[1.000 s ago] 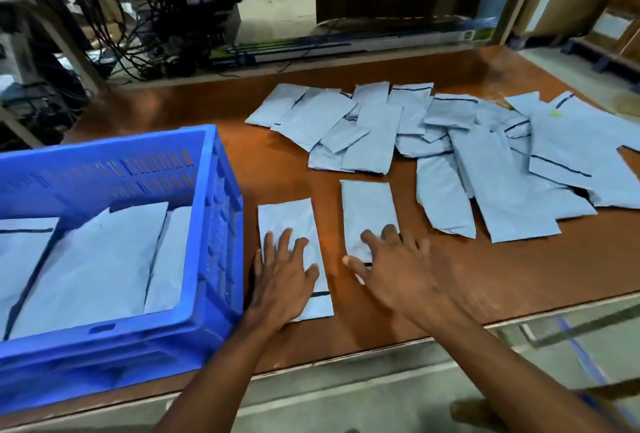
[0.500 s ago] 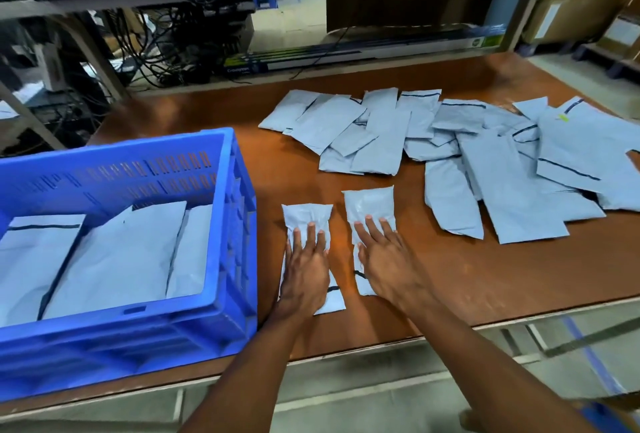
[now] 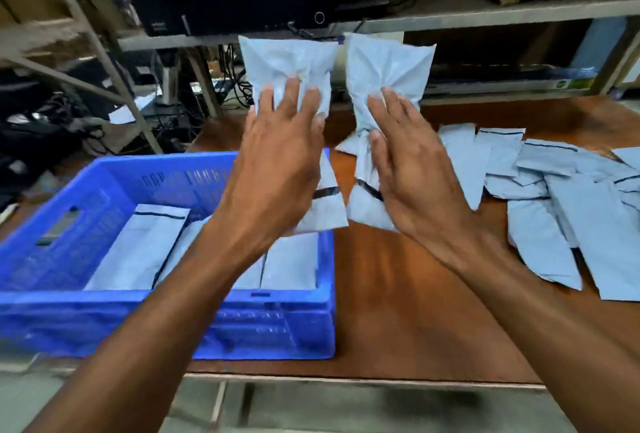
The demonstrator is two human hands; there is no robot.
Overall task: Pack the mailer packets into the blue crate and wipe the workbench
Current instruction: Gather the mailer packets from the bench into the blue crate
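At the worktop (image 3: 398,294), you lift two mailers at once beside the blue crate (image 3: 138,321): your left hand (image 3: 277,141) grasps the left packet (image 3: 284,58) above the crate's far right corner, and your right hand (image 3: 408,162) grasps the right packet (image 3: 388,65) just to the right of the crate, over bare wood. Both packets stand nearly upright and close together, creased where your fingers spread across them; the thumbs are hidden behind, so the hold reads as a pinch through the plastic. Inside the crate, the packed mailers (image 3: 145,245) lie flat, side by side, while the loose packets (image 3: 554,211) sprawl in an overlapping heap well to the right of the crate, yet to be packed. The step in hand looks like carrying this pair over the crate's right wall and laying it down. To do it well, bring the right packet across until it is fully inside the rim before you let go, lower both flat onto the stack rather than dropping them on edge, and smooth out the crumpled middles so later packets sit level. Keep the sealed ends facing one way, as those in the crate appear to. Wiping must wait until the heap is gone.
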